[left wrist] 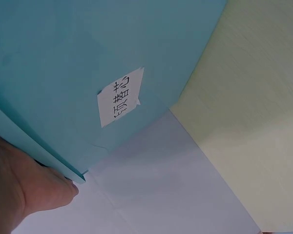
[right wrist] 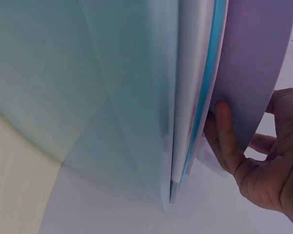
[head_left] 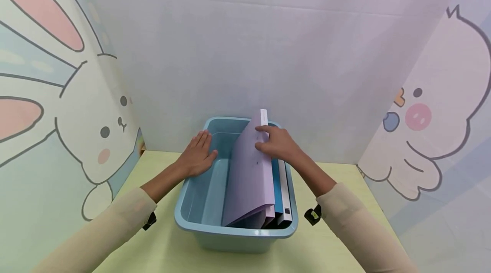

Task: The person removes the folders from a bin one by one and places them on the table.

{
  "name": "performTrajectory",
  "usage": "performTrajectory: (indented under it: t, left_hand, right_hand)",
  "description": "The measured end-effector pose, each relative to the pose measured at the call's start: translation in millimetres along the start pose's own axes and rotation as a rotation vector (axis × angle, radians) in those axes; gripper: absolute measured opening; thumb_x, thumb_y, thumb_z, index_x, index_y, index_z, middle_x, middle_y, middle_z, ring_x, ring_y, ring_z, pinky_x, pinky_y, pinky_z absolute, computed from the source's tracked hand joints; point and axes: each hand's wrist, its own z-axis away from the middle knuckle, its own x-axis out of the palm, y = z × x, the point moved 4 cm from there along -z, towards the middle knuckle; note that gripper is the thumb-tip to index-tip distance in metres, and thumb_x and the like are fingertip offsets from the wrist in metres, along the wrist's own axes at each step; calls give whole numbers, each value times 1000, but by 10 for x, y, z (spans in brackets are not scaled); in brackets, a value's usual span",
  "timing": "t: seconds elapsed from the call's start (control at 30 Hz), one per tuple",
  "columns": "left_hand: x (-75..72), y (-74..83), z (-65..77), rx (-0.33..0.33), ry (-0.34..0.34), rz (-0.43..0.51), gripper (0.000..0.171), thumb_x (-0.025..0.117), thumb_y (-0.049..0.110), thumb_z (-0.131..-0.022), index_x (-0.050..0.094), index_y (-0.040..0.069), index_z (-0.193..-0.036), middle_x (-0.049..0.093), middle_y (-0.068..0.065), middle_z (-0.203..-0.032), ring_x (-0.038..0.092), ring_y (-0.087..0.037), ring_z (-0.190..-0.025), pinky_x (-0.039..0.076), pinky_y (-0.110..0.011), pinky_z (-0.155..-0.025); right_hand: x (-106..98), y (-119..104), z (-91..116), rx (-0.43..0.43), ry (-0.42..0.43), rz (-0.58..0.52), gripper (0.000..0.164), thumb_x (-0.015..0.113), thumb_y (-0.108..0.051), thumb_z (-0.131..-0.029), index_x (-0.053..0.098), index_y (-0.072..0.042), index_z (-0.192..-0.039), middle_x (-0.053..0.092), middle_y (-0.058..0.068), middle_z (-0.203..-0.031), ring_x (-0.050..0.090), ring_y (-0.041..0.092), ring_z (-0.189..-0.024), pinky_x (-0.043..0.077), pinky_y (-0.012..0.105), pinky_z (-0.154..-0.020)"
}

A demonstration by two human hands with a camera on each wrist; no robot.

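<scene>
Here we are at the blue tub [head_left: 245,231], standing on the pale table [head_left: 326,239], and all eyes go to the purple folder [head_left: 245,175]: it stands inside, toward the right half, its body bowed and leaning to the left. The right hand [head_left: 279,144] has it near the top of its far end, a clear pinching grip, thumb on one side and fingers on the other. Over at the left rim, the left hand [head_left: 197,156] lies with its fingers straight, pinching nothing, seemingly there to steady the tub (a cartoon rabbit [head_left: 86,111] looks on from the left wall). Just right of the purple folder, packed between it and the right wall of the tub, come a blue folder [head_left: 277,187] and then a white folder [head_left: 284,187], both upright. A paper label [left wrist: 121,97] shows on the tub's outer side in the left wrist view. The step in hand, I'd judge, is settling the purple folder within that row; the next move would seem to call for a firm pinch, the leaning cover brought upright, and the left hand kept steady at the rim so nothing tips.
</scene>
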Motion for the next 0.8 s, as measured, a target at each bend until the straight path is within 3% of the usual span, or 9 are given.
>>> performTrajectory:
  t: [0.2,0.43,0.63,0.8]
  left_hand:
    - [-42,57,25,2,10,20,74,37,31,-120,17,-17,-172,10,-36,-185,6,-54,-176,8,-67,-143]
    - [-26,57,22,3,18,24,74,35,32,-121,16,-18,-172,10,-37,-185,6,-54,-176,9,-67,-143]
    - [-31,62,30,-8,14,12,75,34,33,-120,15,-16,-173,10,-35,-186,6,-53,-176,8,-66,-144]
    - [-31,61,28,-14,21,-3,74,35,32,-120,17,-17,-172,12,-36,-185,8,-54,-175,9,-66,-143]
  right_hand:
    - [-68,108,18,49,-26,-113,72,68,-28,-94,60,-11,-164,70,30,-138,79,36,-94,69,38,-70]
    - [-87,268,61,91,-78,-336,73,75,-23,-99,54,-10,-169,60,32,-157,81,43,-106,73,48,-81]
    - [-125,392,108,115,-138,-500,74,76,-15,-103,50,-12,-171,57,31,-162,79,44,-116,71,55,-91]
    - [-178,518,151,97,-170,-606,74,75,-11,-104,47,-12,-173,55,31,-164,78,41,-120,71,53,-90]
